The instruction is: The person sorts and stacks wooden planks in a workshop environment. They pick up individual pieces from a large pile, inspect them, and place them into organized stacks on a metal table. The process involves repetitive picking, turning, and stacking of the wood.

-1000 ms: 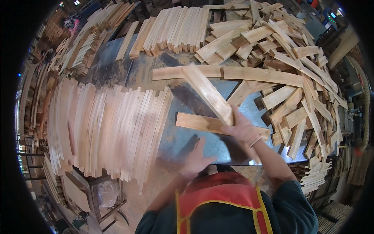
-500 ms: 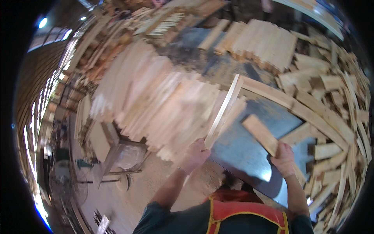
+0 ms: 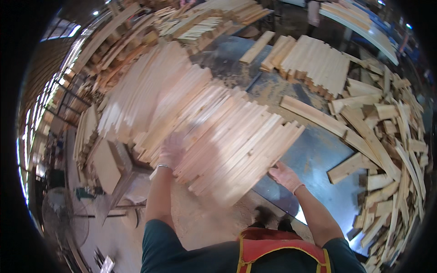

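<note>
In the head view, the person's left hand (image 3: 172, 150) lies with fingers extended, apparently not clenched, on the row of boards (image 3: 246, 145) at the centre of the frame; the right hand (image 3: 284, 176) touches that row's right end, though whether it grasps a board cannot be told. Judging by the layout, much wood is already lined up, here and in a stack (image 3: 316, 63) at upper right, while a jumbled heap (image 3: 379, 182) at right remains unarranged. No container can be made out
</note>
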The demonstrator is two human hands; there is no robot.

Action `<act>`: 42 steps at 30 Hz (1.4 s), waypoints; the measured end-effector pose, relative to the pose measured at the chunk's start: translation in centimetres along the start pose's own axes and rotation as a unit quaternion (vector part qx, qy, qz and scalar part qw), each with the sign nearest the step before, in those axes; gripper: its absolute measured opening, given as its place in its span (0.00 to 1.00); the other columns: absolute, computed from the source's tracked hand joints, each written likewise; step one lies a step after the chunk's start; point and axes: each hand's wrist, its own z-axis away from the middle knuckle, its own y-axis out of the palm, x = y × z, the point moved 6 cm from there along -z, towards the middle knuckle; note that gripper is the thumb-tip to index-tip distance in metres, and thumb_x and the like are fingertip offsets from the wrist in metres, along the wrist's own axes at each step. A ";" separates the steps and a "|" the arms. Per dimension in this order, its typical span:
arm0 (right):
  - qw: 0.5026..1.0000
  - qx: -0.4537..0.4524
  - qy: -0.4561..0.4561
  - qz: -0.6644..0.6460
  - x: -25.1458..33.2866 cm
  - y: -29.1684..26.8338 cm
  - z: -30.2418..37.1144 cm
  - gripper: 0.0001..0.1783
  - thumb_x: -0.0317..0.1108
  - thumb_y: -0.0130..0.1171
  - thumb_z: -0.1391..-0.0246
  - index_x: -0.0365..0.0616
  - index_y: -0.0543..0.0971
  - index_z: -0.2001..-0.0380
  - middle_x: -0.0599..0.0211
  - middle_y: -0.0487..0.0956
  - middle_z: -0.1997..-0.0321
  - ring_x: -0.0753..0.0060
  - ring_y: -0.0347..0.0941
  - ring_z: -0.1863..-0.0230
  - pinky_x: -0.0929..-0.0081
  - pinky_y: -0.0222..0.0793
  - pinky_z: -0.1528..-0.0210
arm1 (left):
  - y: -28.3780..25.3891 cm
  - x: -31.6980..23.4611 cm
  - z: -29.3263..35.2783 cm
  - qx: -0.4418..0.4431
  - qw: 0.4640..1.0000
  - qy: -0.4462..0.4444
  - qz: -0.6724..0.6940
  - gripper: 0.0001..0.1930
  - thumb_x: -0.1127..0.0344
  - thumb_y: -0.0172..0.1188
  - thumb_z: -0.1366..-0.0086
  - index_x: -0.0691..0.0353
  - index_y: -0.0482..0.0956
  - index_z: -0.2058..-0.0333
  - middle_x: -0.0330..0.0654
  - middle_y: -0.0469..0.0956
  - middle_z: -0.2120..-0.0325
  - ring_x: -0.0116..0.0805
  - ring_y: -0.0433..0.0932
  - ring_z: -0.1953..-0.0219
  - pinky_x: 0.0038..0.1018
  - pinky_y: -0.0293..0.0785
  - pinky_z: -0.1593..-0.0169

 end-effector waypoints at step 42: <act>0.944 -0.037 -0.058 -0.321 -7.7 -7.8 14.9 0.45 0.50 0.67 0.37 0.40 0.62 0.25 0.56 0.79 0.41 0.66 0.76 0.44 0.72 0.73 0.41 | -14.8 -47.7 11.6 0.424 0.512 0.008 0.747 0.35 0.71 0.66 0.38 0.63 0.65 0.33 0.46 0.74 0.44 0.43 0.72 0.39 0.38 0.69 0.35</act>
